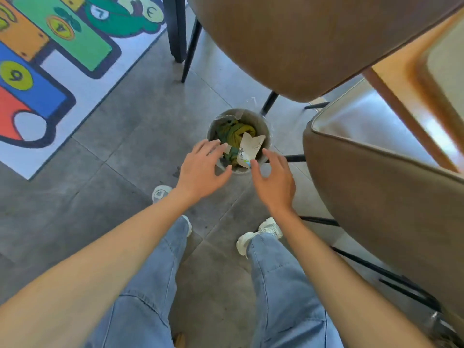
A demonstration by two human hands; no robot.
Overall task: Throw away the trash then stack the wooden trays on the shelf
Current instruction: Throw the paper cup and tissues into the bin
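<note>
Your left hand (200, 169) and right hand (275, 183) both hang above the near rim of the trash bin (266, 136), fingers spread, palms down, gripping nothing. The left hand sits over the bin's near-left edge, the right over its near-right edge, with a gap between them.

Inside the bin, a pale paper wrapper (249, 149) lies on top of crumpled green and yellow material (236, 134). The wrapper's long axis runs from the bin's near rim up toward its far-right wall, the notched end pointing away from you and the printed end nearest your hands. It appears to rest tilted against the contents rather than flat, though the blur makes that uncertain.

Judgement on progress: the trash portion looks finished or very nearly so, since the wrapper is within the bin and neither hand grips anything. The second portion is not begun as far as this view shows: no wooden trays and no shelf are visible.

Beyond the bin stands a brown chair (313, 46); a second brown chair (381, 192) stands right of the bin. Far left of the bin lies a coloured number mat (50, 59).
</note>
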